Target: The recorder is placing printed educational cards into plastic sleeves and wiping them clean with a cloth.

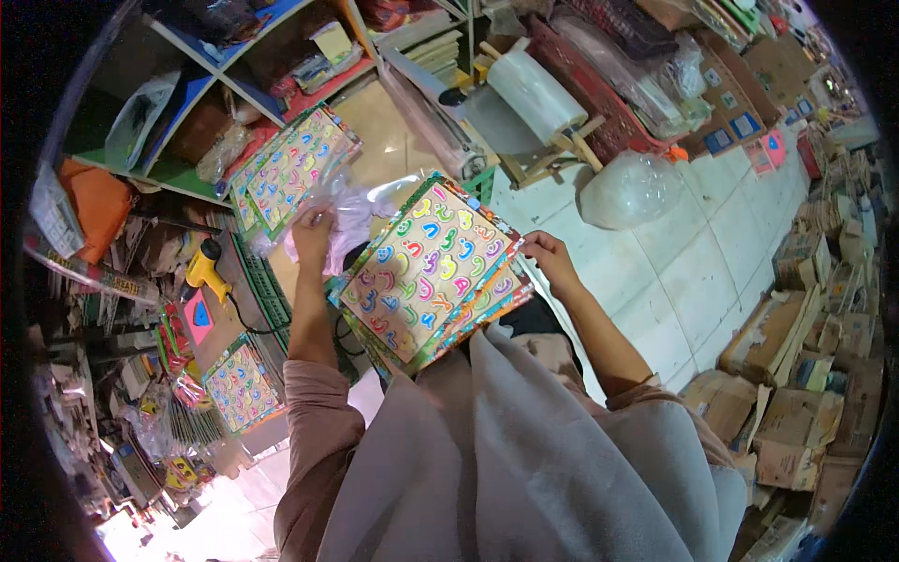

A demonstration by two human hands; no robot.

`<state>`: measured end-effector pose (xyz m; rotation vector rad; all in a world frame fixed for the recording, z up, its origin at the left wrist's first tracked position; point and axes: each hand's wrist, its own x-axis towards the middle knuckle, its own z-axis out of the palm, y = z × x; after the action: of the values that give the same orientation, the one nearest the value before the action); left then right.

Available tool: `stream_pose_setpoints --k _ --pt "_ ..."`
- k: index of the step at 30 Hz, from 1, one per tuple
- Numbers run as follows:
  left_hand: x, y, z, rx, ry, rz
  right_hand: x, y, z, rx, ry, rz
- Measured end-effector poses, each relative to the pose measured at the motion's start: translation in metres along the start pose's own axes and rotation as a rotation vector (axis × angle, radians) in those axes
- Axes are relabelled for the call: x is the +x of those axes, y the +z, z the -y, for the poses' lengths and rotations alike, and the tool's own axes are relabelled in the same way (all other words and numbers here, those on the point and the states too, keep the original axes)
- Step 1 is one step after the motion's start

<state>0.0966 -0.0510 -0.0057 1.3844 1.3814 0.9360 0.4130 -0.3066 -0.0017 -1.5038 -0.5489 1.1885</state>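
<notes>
Across my lap lies a small stack of letter puzzle boards (426, 267), with bright raised letter shapes and a patterned border. My right hand (552, 262) is closed at the right corner of the top board, thumb and fingers pinching its edge. To the left, my left hand (315, 232) is closed on a clear plastic bag (361, 199), which stretches toward the boards' upper edge. Under the plastic is some pale pink material (352, 225). Past my left hand, more letter boards (295, 169) are piled on a surface.
A yellow heat gun (203, 267) with a black cord sits at left, near another letter board (242, 384). A plastic film roll (538, 94) on a wooden stand and a stuffed clear bag (632, 190) stand ahead on white tiles. Cardboard stacks (796, 426) line the right side.
</notes>
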Motion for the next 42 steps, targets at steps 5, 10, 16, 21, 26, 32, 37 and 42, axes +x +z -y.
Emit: stream_pose_setpoints --k 5,10,16,21,26,32,37,42 --pt "0.014 0.012 -0.027 0.270 0.383 -0.143 0.029 0.032 0.021 0.422 -0.079 -0.161" --pt "0.036 0.007 -0.055 0.304 0.431 -0.140 0.038 0.037 0.046 0.304 -0.144 -0.146" --pt "0.044 0.008 -0.072 0.443 0.466 -0.108 0.054 0.073 0.053 0.500 0.006 0.130" --pt "0.031 0.002 -0.077 0.346 0.494 -0.066 0.096 0.081 0.046 0.447 0.034 0.109" --pt "0.024 -0.018 -0.066 0.313 0.527 -0.124 0.135 0.030 0.049 0.387 0.016 -0.076" --pt "0.004 -0.042 -0.051 0.266 0.446 -0.129 0.150 0.033 0.047 0.424 0.026 -0.189" --pt "-0.009 -0.049 -0.054 0.325 0.555 -0.145 0.165 0.085 0.041 0.574 0.053 -0.128" --pt "-0.016 -0.054 -0.053 0.249 0.243 -0.114 0.177 0.128 0.041 0.624 0.034 -0.110"
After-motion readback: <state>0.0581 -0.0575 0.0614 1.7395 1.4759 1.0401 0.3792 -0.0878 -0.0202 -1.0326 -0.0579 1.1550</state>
